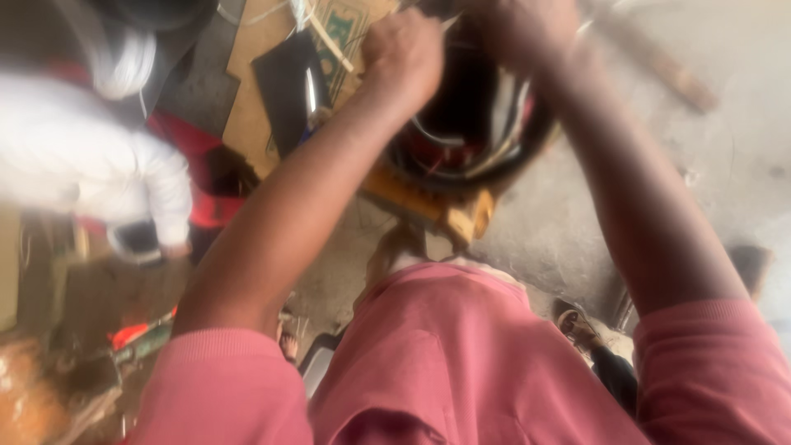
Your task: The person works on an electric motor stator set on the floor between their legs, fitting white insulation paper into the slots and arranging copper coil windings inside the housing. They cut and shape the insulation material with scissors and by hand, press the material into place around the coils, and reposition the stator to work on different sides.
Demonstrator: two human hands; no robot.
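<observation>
A round dark motor housing [461, 177] with coloured wires and pale strips inside sits on a yellow base [449, 216] at the top centre. My left hand [404, 51] is closed into a fist at its left rim, gripping something thin that the blur hides. At the housing's upper right rim my right hand [521, 31] is closed too, seemingly on wires or a strip. Both forearms reach up from pink sleeves. Motion blur hides the fingers' exact hold.
A cardboard sheet [251, 91] with a black flat object [284, 91] lies left of the housing. Another person in white [91, 156] crouches at the left. Orange and green tools [136, 338] lie at lower left. Concrete floor [725, 148] spreads to the right.
</observation>
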